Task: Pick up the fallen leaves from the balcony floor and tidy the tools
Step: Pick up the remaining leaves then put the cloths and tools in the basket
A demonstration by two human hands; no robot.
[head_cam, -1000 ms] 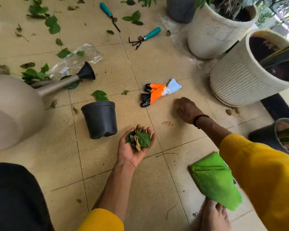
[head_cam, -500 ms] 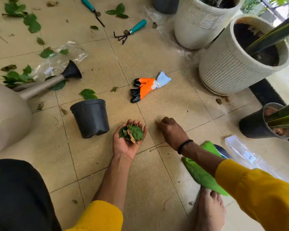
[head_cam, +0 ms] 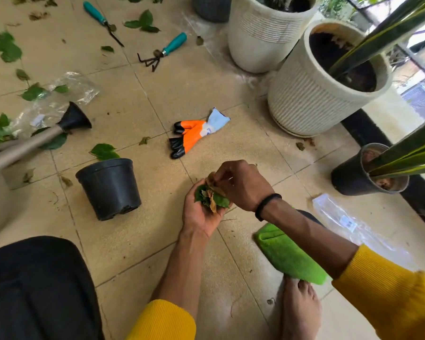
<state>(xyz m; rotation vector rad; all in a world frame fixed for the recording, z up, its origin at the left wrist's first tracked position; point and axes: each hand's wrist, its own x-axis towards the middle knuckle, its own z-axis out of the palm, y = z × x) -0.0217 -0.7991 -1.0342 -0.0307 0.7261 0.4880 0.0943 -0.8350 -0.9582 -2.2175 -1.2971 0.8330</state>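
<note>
left hand (head_cam: 201, 212) palm up over the tiled floor (head_cam: 142, 231), grip cupped around a bunch of green and brown leaves (head_cam: 212, 196); right hand (head_cam: 241, 185) just above and touching the bunch, grip narrow, fingertips pinching a dry brown leaf (head_cam: 210, 179) at the top of the pile, black band (head_cam: 266, 204) on that wrist, yellow sleeves on both arms. left of the hands, an upright black plastic pot (head_cam: 111, 187) on the floor, a green leaf (head_cam: 103, 151) lying just behind its rim. beyond the hands, an orange and black glove (head_cam: 194, 133) with a pale blue cuff, flat on the tiles. farther back, a small hand rake (head_cam: 162, 51) with a teal handle, and near it a second teal-handled tool (head_cam: 101, 19) with a dark thin tip. more fallen leaves (head_cam: 6, 46) scattered across the far left floor, some on a crumpled clear plastic bag (head_cam: 66, 94). watering can spout (head_cam: 37, 141) with a black flared head reaching in from the left edge. at right, two ribbed white planters (head_cam: 307, 104) side by side, the nearer one dark with soil, and a small dark pot (head_cam: 353, 177) with long striped blades. green cloth (head_cam: 290, 258) on the floor under the right forearm, a bare foot (head_cam: 299, 307) touching its near end, another clear plastic bag (head_cam: 349, 224) just beside it
</note>
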